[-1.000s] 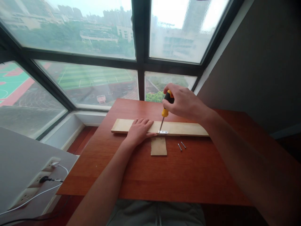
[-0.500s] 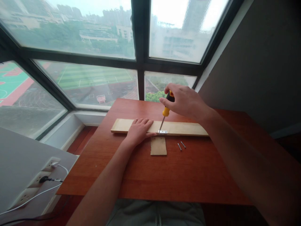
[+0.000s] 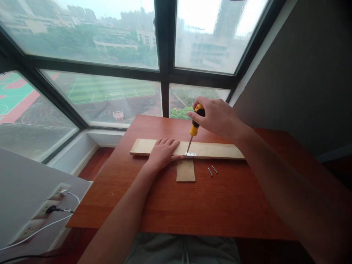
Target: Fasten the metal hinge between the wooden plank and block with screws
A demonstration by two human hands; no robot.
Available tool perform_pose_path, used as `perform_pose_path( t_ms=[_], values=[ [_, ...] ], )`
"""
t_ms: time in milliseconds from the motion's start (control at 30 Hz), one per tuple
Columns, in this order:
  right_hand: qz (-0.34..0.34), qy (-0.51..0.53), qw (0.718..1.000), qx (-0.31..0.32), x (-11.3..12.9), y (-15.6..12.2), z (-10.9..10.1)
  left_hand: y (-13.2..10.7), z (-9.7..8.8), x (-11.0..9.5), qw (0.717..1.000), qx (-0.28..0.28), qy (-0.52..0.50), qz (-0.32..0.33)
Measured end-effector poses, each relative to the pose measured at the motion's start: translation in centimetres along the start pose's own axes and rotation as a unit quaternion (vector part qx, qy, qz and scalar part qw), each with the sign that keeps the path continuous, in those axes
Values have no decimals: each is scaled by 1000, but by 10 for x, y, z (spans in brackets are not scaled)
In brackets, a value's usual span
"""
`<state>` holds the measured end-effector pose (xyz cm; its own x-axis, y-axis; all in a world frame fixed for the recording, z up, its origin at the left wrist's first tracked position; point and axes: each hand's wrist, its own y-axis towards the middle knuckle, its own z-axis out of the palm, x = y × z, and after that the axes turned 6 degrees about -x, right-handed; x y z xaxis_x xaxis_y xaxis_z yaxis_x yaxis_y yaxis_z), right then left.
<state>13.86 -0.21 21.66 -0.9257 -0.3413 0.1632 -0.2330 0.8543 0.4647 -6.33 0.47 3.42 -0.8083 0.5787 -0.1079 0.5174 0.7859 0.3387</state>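
A long pale wooden board (image 3: 214, 150) lies across the red-brown table (image 3: 192, 205). A small wooden piece (image 3: 186, 171) butts against its near edge, and a small metal bracket (image 3: 190, 154) sits over the joint. My right hand (image 3: 217, 117) is closed round the yellow and black handle of a screwdriver (image 3: 193, 131), whose tip rests on the bracket. My left hand (image 3: 162, 151) lies flat on the board with its fingers stretched out, just left of the bracket.
Two loose screws (image 3: 212, 170) lie on the table right of the small piece. A large window (image 3: 110, 55) stands behind the table. At lower left a white surface holds power sockets (image 3: 52, 205) with plugged cables. A dark wall (image 3: 302, 73) is on the right.
My right hand has shifted its grip slightly on the screwdriver handle, as in turning it. The left hand, board and screws have not moved.
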Motion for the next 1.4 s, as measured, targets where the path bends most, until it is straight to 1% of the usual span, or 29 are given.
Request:
perform_pose_path(
  t_ms=[200, 267, 367, 433, 500, 600, 667, 900, 1067, 1200, 1400],
  values=[
    [-32, 97, 994, 36, -1, -1, -3, 0, 0, 0, 1000, 0, 5, 1],
    [-31, 82, 996, 26, -1, -1, -2, 0, -1, -1, 1000, 0, 5, 1],
    [-19, 22, 1000, 3, -1, -1, 2, 0, -1, -1, 1000, 2, 5, -2],
    [-15, 6, 1000, 0, -1, -1, 3, 0, -1, -1, 1000, 3, 5, -2],
    [-20, 26, 999, 9, -1, 0, 2, 0, -1, -1, 1000, 3, 5, -2],
    [-32, 85, 995, 28, -1, -1, 0, 0, 0, -1, 1000, 1, 5, -3],
    [-39, 108, 993, 30, -2, -2, 0, 0, 1, 0, 1000, 0, 6, -2],
    [-34, 49, 998, -12, -4, -3, 6, 0, 0, 0, 1000, -2, 7, 5],
    [-36, 84, 995, -43, -1, -1, -2, 0, -2, 0, 1000, 1, 9, 2],
    [-39, 79, 995, -44, -4, -3, -7, 0, -1, 0, 1000, 1, 11, 2],
    [-26, 40, 998, -32, -20, -18, -1, 1, -3, -1, 1000, 2, 10, 4]
  ],
)
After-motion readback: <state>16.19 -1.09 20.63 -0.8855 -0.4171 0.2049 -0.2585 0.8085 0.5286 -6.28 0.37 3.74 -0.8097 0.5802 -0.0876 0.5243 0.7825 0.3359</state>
